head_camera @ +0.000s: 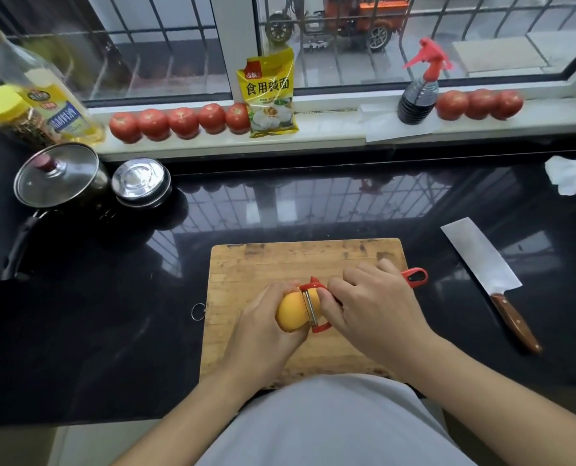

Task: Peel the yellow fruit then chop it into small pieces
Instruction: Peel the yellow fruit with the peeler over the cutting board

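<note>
The black table (78, 297) holds a wooden cutting board (263, 264). Over it, the left hand (263, 327) is wrapped around the yellow fruit (291, 312). The right hand (374, 307) grips a red peeler (313, 309), its blade resting on the fruit. The peeling looks only just begun, and no chopping is done. A big knife (488, 274) lies to the right, well apart. Nothing blocks the hands.

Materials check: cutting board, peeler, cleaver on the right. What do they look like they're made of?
Cutting board: wood, matte and worn; visible grain and dark stains.
Peeler: glossy red frame and loop handle, likely plastic; the blade strip looks like bare metal.
Cleaver: flat grey blade with a dull sheen, probably steel; the reddish-brown handle looks like varnished wood, with what may be rivets.
</note>
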Available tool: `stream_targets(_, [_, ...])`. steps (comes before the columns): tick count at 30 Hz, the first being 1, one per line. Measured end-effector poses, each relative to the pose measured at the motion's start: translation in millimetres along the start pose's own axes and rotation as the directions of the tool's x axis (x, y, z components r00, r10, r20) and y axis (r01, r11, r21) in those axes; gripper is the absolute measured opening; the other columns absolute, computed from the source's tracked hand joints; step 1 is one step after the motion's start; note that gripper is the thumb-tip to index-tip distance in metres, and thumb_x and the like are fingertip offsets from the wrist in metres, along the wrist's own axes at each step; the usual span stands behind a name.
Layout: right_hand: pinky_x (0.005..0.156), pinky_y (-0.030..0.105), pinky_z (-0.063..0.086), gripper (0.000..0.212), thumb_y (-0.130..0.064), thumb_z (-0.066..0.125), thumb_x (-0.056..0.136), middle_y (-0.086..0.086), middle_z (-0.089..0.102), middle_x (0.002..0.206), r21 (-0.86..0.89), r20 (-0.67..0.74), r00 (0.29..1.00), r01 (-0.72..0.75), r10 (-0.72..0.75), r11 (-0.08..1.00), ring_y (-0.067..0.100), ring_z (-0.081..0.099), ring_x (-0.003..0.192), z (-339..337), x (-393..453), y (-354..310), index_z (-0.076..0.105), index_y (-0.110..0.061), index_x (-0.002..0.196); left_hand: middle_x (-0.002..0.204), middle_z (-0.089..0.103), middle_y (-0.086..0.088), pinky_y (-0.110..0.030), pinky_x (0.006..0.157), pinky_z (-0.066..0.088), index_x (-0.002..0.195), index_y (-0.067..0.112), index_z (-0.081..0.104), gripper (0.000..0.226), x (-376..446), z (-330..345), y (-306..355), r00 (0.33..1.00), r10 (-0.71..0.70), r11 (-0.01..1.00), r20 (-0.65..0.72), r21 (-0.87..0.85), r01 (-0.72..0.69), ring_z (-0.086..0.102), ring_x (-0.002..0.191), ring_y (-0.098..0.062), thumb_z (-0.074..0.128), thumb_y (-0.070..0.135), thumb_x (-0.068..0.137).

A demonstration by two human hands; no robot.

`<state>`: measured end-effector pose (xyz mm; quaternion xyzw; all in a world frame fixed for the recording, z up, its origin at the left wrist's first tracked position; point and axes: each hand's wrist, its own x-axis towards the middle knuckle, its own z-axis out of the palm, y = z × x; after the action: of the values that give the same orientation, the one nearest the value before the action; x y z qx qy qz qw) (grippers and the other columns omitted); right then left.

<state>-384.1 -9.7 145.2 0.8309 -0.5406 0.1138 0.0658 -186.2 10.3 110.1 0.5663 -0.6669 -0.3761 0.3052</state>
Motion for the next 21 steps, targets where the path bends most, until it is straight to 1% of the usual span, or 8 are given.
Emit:
stream_targets(4, [0.061, 0.032, 0.029, 0.046, -0.041, 0.044, 0.105, -0.007, 0.047, 0.057, -0.014, -0.006, 1.000, 0.002, -0.002, 1.000, 0.016, 0.038, 0.053, 8.9, -5.1, 5.5, 0.057, -0.021, 0.065, 0.126, 0.066, 0.023, -0.025, 0.087, 0.056, 0.121, 0.031, 0.064, 0.052, -0.9, 3.0, -6.7, 1.000, -0.001, 1.000, 0.027, -0.027, 0.002, 0.063, 0.114, -0.002, 0.089, 0.018, 0.077])
stream_targets(6, [0.061, 0.033, 0.034, 0.049, -0.042, 0.041, 0.105, -0.007, 0.047, 0.055, -0.056, 0.039, 0.999, -0.012, 0.014, 0.998, 0.017, 0.040, 0.052, 18.8, -7.8, 15.6, 0.055, -0.022, 0.063, 0.128, 0.065, 0.023, -0.024, 0.088, 0.055, 0.118, 0.032, 0.064, 0.049, -2.6, 4.3, -11.5, 1.000, -0.008, 1.000, 0.028, -0.023, 0.009, 0.062, 0.116, 0.000, 0.090, 0.021, 0.078])
stream_targets(8, [0.067, 0.036, 0.039, 0.055, -0.048, 0.031, 0.105, -0.010, 0.049, 0.056, -0.130, 0.170, 0.980, -0.078, 0.099, 0.988, 0.017, 0.045, 0.053, 35.7, -12.3, 33.7, 0.055, -0.024, 0.062, 0.131, 0.064, 0.026, -0.019, 0.089, 0.053, 0.116, 0.035, 0.063, 0.049, -5.5, 3.4, -13.6, 0.999, -0.033, 0.997, 0.025, -0.072, 0.034, 0.061, 0.118, 0.001, 0.090, 0.020, 0.078])
stream_targets(10, [0.071, 0.037, 0.040, 0.061, -0.053, 0.020, 0.104, -0.011, 0.054, 0.059, -0.212, 0.283, 0.930, -0.178, 0.235, 0.961, 0.016, 0.053, 0.058, 54.6, -18.6, 54.1, 0.058, -0.027, 0.064, 0.131, 0.063, 0.028, -0.016, 0.089, 0.053, 0.116, 0.037, 0.062, 0.052, -5.5, 1.1, -12.6, 0.996, -0.085, 0.984, 0.025, -0.157, 0.088, 0.060, 0.119, 0.002, 0.090, 0.014, 0.078])
stream_targets(14, [0.073, 0.039, 0.041, 0.056, -0.054, 0.024, 0.106, -0.009, 0.063, 0.071, -0.275, 0.313, 0.876, -0.286, 0.366, 0.918, 0.018, 0.059, 0.068, 77.6, -25.8, 71.7, 0.070, -0.031, 0.083, 0.125, 0.063, 0.023, -0.017, 0.078, 0.056, 0.115, 0.032, 0.063, 0.049, 0.1, -3.8, -10.5, 0.963, -0.256, 0.896, 0.086, -0.353, 0.270, 0.061, 0.106, 0.005, 0.085, 0.004, 0.081])
stream_targets(16, [0.074, 0.040, 0.044, 0.055, -0.053, 0.025, 0.106, -0.009, 0.060, 0.070, -0.189, 0.279, 0.890, -0.317, 0.360, 0.930, 0.018, 0.055, 0.067, 76.4, -24.9, 67.4, 0.069, -0.029, 0.083, 0.112, 0.063, 0.022, -0.015, 0.072, 0.055, 0.114, 0.029, 0.062, 0.048, 0.8, -5.4, -12.3, 0.950, -0.292, 0.869, 0.114, -0.382, 0.313, 0.063, 0.095, 0.005, 0.085, 0.002, 0.081])
stream_targets(18, [0.077, 0.041, 0.047, 0.051, -0.048, 0.027, 0.107, -0.012, 0.053, 0.067, -0.050, 0.233, 0.922, -0.306, 0.309, 0.951, 0.016, 0.049, 0.066, 67.1, -22.1, 60.6, 0.060, -0.027, 0.074, 0.103, 0.063, 0.024, -0.015, 0.070, 0.054, 0.112, 0.029, 0.062, 0.048, -0.4, -6.6, -13.1, 0.946, -0.293, 0.870, 0.138, -0.373, 0.324, 0.063, 0.091, 0.005, 0.085, 0.002, 0.080])
stream_targets(21, [0.077, 0.035, 0.044, 0.048, -0.044, 0.027, 0.108, -0.013, 0.047, 0.066, 0.169, 0.202, 0.963, -0.212, 0.177, 0.963, 0.011, 0.044, 0.065, 46.9, -13.9, 49.5, 0.047, -0.027, 0.068, 0.112, 0.064, 0.029, -0.017, 0.078, 0.054, 0.112, 0.032, 0.065, 0.051, -1.8, -7.8, -17.3, 0.950, -0.273, 0.892, 0.149, -0.331, 0.308, 0.061, 0.103, 0.003, 0.087, 0.001, 0.078])
